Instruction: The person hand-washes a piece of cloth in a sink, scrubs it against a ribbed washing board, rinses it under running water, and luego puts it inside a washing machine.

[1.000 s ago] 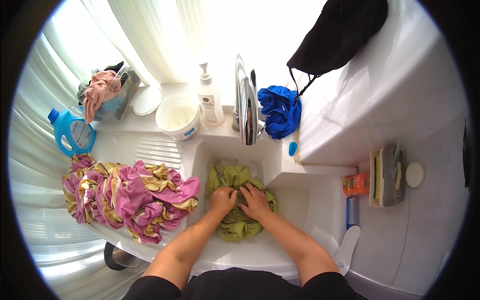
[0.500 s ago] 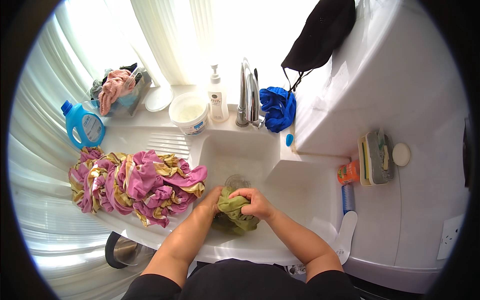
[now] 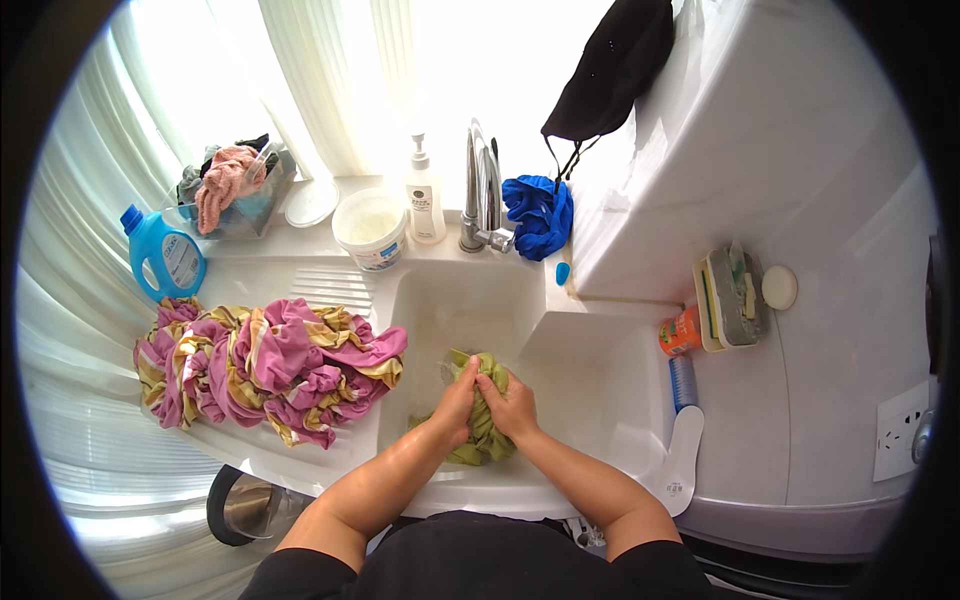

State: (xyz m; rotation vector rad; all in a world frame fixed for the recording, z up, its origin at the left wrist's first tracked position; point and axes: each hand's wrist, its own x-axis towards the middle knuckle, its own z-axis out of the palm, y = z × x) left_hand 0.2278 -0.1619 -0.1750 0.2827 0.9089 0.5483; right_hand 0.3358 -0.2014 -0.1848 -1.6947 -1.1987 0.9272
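Note:
Both of my hands are closed on a wet green cloth (image 3: 487,443) low in the white sink (image 3: 590,400). My left hand (image 3: 458,405) presses against its left side. From the right, my right hand (image 3: 512,406) grips the bunched fabric, the two thumbs close together at the top. Folds of the cloth stick out above the thumbs and hang below the palms. What lies inside the grip is hidden by my fingers. The chrome faucet (image 3: 480,190) stands behind the basin.
A heap of pink and yellow fabric (image 3: 270,365) covers the ribbed drainboard at left. Along the back are a blue jug (image 3: 165,255), a white tub (image 3: 370,230), a pump bottle (image 3: 424,200) and a blue cloth (image 3: 540,215). A brush (image 3: 684,385) and sponge holder (image 3: 730,300) sit at right.
My hands have come together around the green cloth, the left hand rising beside the right. The cloth is gathered more upright between them. The view has shifted slightly to the right.

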